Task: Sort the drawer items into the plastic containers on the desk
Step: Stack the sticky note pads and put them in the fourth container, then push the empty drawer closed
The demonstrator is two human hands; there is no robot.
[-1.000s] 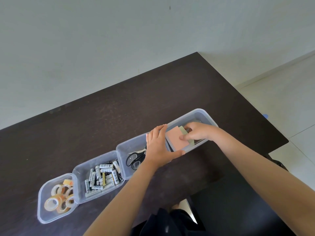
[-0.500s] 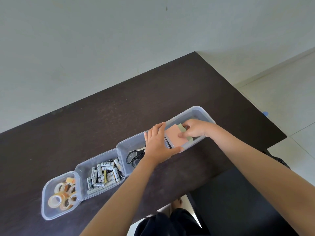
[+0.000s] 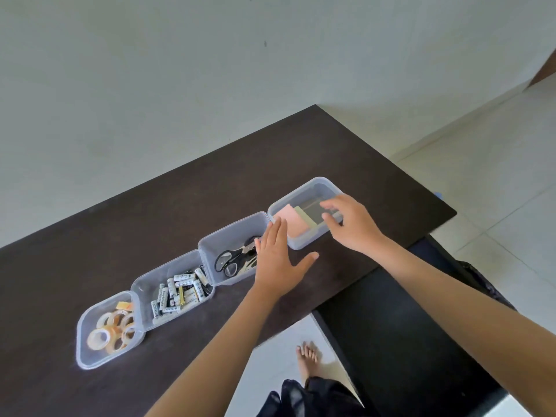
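Note:
Several clear plastic containers stand in a diagonal row on the dark desk (image 3: pixel 186 188). The far right container (image 3: pixel 304 191) holds a pink sticky-note pad (image 3: pixel 291 219) and a pale green pad (image 3: pixel 305 216) leaning beside it. My left hand (image 3: pixel 278 260) hovers with fingers straight over the near edge between that container and the scissors container (image 3: pixel 231 233); it holds nothing. My right hand (image 3: pixel 350 224) hangs with relaxed fingers over the right container's near right side, also holding nothing.
Black-handled scissors (image 3: pixel 230 260) lie in the second container. The third container (image 3: pixel 159 275) is full of batteries (image 3: pixel 177 297). The left container (image 3: pixel 90 356) holds tape rolls (image 3: pixel 112 329). A dark lower surface (image 3: pixel 400 326) lies below right; my bare foot (image 3: pixel 308 361) stands on the floor.
Both hands have let go of the sticky-note pads, which now rest in the right container. The hands have drawn back slightly toward me and opened.

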